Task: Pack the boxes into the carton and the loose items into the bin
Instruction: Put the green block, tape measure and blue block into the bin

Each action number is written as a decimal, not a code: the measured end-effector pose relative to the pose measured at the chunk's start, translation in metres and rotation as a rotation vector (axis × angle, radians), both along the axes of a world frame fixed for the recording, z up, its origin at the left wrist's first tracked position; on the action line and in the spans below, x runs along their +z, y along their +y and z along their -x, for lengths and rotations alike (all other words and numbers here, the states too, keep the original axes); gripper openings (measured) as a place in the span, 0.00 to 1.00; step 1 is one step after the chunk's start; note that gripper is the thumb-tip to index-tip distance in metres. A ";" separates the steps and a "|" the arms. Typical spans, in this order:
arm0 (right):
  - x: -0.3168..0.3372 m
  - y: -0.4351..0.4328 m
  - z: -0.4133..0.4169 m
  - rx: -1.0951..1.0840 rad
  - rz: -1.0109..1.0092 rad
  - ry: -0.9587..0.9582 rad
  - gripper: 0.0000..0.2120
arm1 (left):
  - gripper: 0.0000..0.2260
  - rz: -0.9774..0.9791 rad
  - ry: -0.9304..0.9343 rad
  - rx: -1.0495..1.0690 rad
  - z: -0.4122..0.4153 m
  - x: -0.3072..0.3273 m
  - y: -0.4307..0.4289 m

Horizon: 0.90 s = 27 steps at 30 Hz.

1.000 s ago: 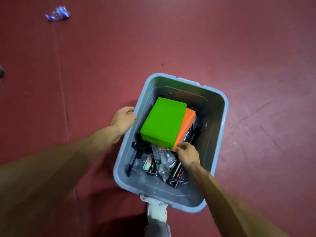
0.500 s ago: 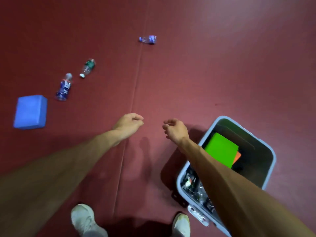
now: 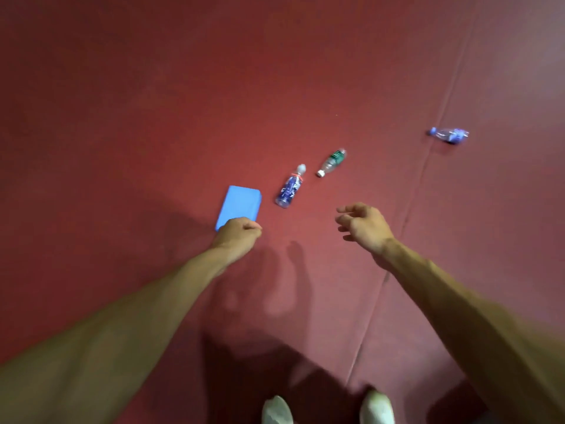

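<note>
A blue box (image 3: 240, 205) lies flat on the red floor, left of centre. My left hand (image 3: 237, 237) hangs over its near corner with fingers curled, holding nothing. To the right of the box lies a blue-labelled bottle (image 3: 289, 188), and beyond it a green-labelled bottle (image 3: 332, 162). A third, crushed blue bottle (image 3: 449, 135) lies far right. My right hand (image 3: 362, 225) hovers above the floor, fingers loosely curled and empty. The bin is out of view.
A seam in the red floor mat (image 3: 409, 209) runs diagonally on the right. My two white shoes (image 3: 328, 408) show at the bottom edge.
The view has swung left, away from the grey bin, which has left the frame. Both hands have let go of the bin and its boxes and reach towards the blue box and bottles.
</note>
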State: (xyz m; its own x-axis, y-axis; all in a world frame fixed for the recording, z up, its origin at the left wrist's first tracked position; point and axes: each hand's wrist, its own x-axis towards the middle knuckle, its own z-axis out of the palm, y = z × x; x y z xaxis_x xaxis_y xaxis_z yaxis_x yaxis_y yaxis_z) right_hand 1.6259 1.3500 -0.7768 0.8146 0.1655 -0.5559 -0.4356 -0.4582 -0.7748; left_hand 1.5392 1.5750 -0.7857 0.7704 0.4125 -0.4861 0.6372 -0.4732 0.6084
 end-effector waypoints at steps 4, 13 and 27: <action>-0.015 0.043 -0.050 0.052 -0.007 0.032 0.10 | 0.07 -0.011 -0.017 0.070 -0.041 -0.011 0.044; -0.124 0.116 -0.142 0.130 0.048 0.158 0.04 | 0.10 0.003 0.007 0.288 -0.128 -0.095 0.098; -0.390 0.248 -0.182 0.118 0.183 0.053 0.13 | 0.30 -0.055 0.183 0.140 -0.166 -0.364 0.214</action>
State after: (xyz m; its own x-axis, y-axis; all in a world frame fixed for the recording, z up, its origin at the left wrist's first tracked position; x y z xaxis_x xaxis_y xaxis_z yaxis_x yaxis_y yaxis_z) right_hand 1.8077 1.5982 -1.1673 0.7643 0.1506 -0.6271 -0.4084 -0.6395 -0.6514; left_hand 1.7050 1.7893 -1.1499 0.6053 0.5387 -0.5860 0.7959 -0.4019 0.4528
